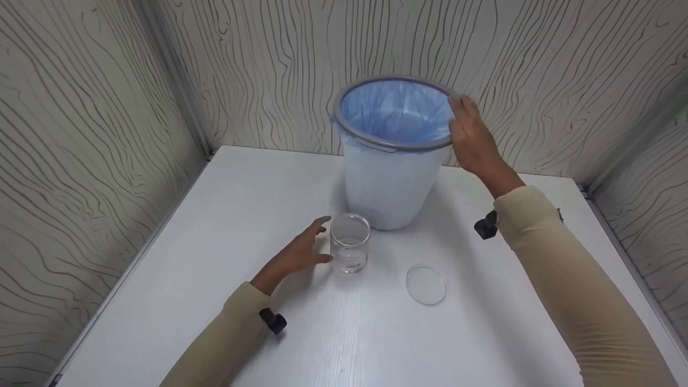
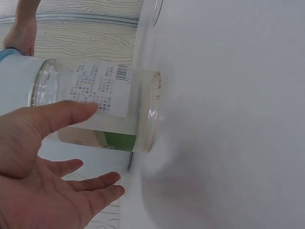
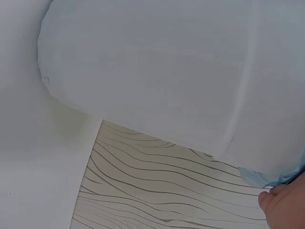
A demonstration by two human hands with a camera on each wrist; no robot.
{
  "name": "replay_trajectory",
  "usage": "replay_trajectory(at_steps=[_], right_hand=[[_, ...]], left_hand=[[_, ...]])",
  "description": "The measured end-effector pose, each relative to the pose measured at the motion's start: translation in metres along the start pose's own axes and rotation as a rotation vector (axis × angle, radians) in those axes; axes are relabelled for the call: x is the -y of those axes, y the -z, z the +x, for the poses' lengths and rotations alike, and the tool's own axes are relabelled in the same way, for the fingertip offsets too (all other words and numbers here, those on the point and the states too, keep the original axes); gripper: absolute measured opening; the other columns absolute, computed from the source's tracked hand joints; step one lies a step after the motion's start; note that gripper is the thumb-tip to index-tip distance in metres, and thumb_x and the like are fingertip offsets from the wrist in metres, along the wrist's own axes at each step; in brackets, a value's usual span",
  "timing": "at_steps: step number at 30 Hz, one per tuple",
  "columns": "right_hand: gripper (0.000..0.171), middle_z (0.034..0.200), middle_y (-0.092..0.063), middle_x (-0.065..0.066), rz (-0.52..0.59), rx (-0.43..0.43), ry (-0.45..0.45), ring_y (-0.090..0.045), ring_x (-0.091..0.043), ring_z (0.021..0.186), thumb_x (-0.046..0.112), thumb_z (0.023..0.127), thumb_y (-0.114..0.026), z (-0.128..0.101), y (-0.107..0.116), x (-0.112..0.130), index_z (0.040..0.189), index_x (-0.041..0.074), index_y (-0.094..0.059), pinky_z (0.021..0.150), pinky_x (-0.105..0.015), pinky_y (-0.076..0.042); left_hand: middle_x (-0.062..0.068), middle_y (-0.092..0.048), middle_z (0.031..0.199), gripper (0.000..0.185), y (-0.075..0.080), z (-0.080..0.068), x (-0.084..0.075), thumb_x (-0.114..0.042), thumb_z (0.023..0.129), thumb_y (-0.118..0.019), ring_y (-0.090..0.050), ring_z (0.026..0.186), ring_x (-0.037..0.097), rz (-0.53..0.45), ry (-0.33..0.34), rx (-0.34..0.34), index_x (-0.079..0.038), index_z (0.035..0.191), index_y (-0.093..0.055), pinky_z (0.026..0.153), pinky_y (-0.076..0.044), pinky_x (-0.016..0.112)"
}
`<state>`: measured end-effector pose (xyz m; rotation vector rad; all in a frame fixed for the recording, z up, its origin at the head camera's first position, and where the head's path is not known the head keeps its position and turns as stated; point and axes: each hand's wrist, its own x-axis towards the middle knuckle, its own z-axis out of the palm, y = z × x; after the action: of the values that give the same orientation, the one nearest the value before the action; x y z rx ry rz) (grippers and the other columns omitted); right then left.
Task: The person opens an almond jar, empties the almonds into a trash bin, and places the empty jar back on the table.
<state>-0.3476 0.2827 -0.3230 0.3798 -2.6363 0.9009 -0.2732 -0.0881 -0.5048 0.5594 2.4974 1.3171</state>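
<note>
Bright, even, diffuse light fills all three views. The white tabletop (image 1: 226,226) carries only soft, faint shadows beside the clear glass jar (image 1: 350,250) and at the foot of the white plastic bin with blue liner (image 1: 384,188). Both wrist views look washed out and soft; small glints mark the jar's base.

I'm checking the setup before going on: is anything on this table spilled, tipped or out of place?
Nothing stands out. The glass jar stands upright and open, its clear lid flat on the table beside it. The lined bin is upright, the right hand at its rim; the left hand is beside the jar.
</note>
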Motion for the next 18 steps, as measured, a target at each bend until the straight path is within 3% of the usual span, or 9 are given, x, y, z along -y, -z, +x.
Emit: replay_trajectory(at_steps=[8, 18], right_hand=[[0.066, 0.169, -0.001, -0.016, 0.043, 0.018, -0.004, -0.004, -0.037, 0.155, 0.047, 0.108, -0.02, 0.0, -0.001, 0.002, 0.162, 0.011, -0.02, 0.122, -0.061, -0.006], [0.068, 0.17, 0.0, -0.012, 0.12, -0.013, -0.016, -0.001, -0.033, 0.155, 0.053, 0.107, -0.021, -0.003, -0.002, -0.001, 0.163, 0.013, -0.022, 0.123, -0.057, -0.002]], left_hand=[[0.025, -0.038, 0.156, 0.069, 0.016, -0.001, -0.001, -0.007, 0.098, -0.06, -0.031, 0.147, 0.044, -0.041, 0.005, -0.083, -0.015, 0.159, -0.029, 0.115, -0.029, 0.062], [0.018, -0.039, 0.157, 0.066, 0.028, 0.007, -0.004, -0.02, 0.1, -0.063, -0.036, 0.146, 0.036, 0.038, 0.002, -0.213, -0.013, 0.158, -0.033, 0.117, -0.031, 0.057]])
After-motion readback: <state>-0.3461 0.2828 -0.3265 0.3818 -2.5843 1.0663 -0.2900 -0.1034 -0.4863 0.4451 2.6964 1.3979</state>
